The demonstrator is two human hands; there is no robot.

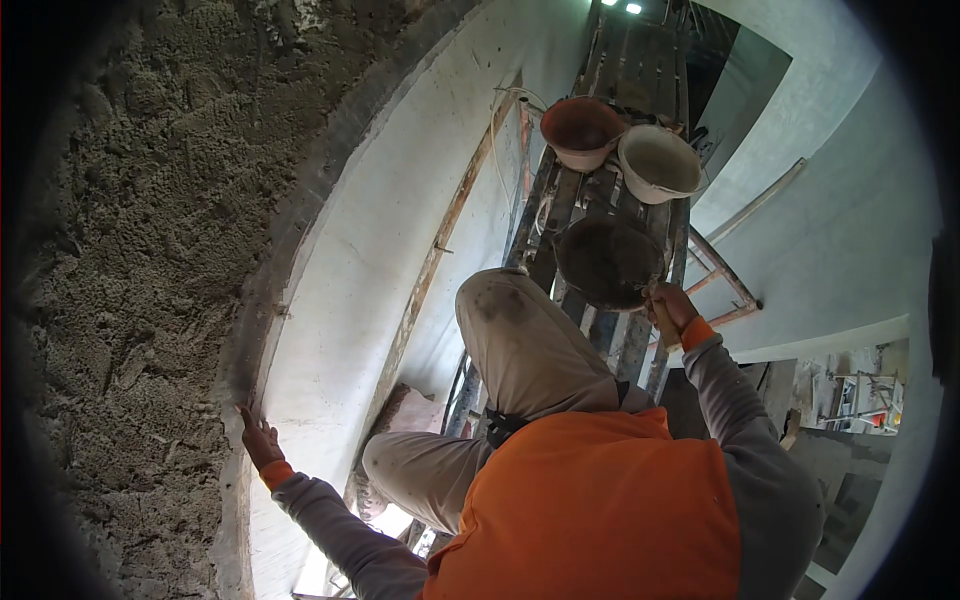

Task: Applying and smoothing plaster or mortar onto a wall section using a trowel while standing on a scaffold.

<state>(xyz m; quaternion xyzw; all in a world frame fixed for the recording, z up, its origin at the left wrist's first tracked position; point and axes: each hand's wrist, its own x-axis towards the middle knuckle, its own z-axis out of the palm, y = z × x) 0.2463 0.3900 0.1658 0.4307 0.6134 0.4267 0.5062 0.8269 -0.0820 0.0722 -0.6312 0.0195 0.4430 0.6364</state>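
Observation:
My left hand is raised with its fingers stretched out against the edge where the rough grey mortar surface meets the smooth white wall. Nothing is in it. On the other side, my right hand is closed at the rim of a dark bucket. A tan, wooden-looking piece sticks out below those fingers; its full shape is hidden, so I cannot tell which tool it is. Wet or dark material seems to lie inside the bucket, though shadow hides its depth.
Two more buckets, one reddish inside and one pale, stand farther along the plank walkway. A rusty metal frame leans beside it at right. A long wooden strip runs along the white wall. Curved walls surround the scaffold.

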